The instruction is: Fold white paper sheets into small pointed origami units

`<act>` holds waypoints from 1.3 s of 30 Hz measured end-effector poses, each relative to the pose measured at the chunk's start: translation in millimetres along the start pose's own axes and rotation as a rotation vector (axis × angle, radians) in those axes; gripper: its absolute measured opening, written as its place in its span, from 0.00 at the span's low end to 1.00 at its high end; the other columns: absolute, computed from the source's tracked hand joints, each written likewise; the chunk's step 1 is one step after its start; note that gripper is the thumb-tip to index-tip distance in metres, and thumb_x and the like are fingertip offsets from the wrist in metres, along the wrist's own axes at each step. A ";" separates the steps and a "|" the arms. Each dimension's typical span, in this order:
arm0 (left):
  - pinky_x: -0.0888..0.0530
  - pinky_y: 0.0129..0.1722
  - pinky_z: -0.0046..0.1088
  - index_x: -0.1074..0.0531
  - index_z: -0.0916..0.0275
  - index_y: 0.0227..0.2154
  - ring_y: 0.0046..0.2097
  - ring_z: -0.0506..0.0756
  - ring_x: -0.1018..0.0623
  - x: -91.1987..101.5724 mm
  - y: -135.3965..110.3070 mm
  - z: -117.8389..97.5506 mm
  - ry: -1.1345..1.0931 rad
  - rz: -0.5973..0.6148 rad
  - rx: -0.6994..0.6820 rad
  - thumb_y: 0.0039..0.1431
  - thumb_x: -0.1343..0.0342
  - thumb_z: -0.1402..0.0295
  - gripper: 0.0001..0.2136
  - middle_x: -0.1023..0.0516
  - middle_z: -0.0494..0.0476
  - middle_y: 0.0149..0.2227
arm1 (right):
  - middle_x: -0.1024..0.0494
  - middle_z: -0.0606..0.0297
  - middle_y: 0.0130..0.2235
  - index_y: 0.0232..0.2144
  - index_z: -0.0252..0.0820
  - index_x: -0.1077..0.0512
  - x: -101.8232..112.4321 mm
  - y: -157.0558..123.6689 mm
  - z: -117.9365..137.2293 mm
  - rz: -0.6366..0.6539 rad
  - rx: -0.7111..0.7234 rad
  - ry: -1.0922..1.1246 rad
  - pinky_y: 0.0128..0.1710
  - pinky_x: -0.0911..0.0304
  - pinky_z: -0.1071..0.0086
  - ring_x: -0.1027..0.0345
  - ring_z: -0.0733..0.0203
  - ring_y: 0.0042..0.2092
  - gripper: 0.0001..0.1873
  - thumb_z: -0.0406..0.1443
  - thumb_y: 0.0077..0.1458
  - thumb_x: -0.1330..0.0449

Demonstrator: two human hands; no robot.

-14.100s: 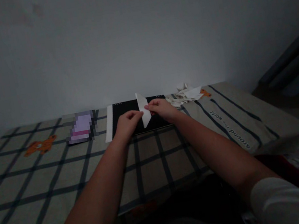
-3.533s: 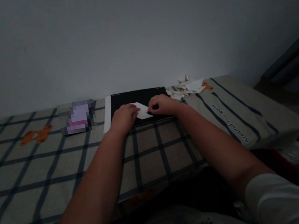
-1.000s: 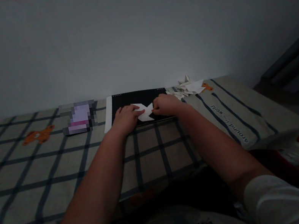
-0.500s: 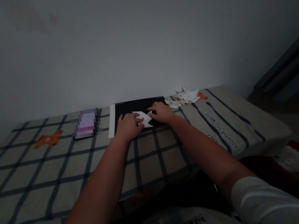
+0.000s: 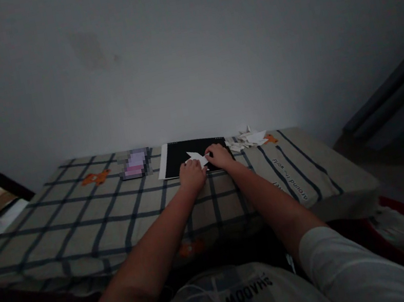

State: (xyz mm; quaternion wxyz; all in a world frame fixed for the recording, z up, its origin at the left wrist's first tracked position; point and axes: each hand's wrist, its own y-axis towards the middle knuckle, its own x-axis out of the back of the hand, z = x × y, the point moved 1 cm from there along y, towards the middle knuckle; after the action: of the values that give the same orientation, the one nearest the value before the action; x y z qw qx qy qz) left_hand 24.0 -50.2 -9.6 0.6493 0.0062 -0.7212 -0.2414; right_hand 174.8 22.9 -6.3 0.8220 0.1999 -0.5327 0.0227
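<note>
A small folded white paper (image 5: 197,157) lies on a black board (image 5: 178,158) at the far edge of a checked bed cover. My left hand (image 5: 192,176) rests just in front of the paper, fingers curled, fingertips touching its near edge. My right hand (image 5: 219,155) pinches the paper's right side with curled fingers. Both forearms stretch forward across the cover.
A heap of folded white papers (image 5: 247,139) lies right of the board. A blurred purple object (image 5: 134,163) sits left of it. The checked cover (image 5: 81,219) carries orange bear prints. A wall stands close behind. A red basket with white scraps (image 5: 403,230) is at the lower right.
The paper was held upright, then laid flat on the board and folded into a pointed shape. Over the last second the view pulled back and swung left; my hands stayed on the paper.
</note>
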 end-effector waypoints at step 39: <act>0.22 0.44 0.31 0.25 0.64 0.48 0.42 0.54 0.19 5.7 72.3 -87.2 -1.526 -0.151 0.593 0.53 0.40 0.77 0.18 0.18 0.63 0.43 | 0.22 0.61 0.38 0.49 0.37 0.28 30.1 -64.8 -55.8 -0.593 -0.430 1.131 0.39 0.29 0.69 0.26 0.63 0.35 0.22 0.33 0.49 0.40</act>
State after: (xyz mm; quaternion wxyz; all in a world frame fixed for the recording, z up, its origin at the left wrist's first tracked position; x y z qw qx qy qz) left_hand 127.1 -17.8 25.0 -0.0660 0.0600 -0.9958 -0.0216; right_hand 252.4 -22.3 -19.1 0.9675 0.1268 0.0644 -0.2093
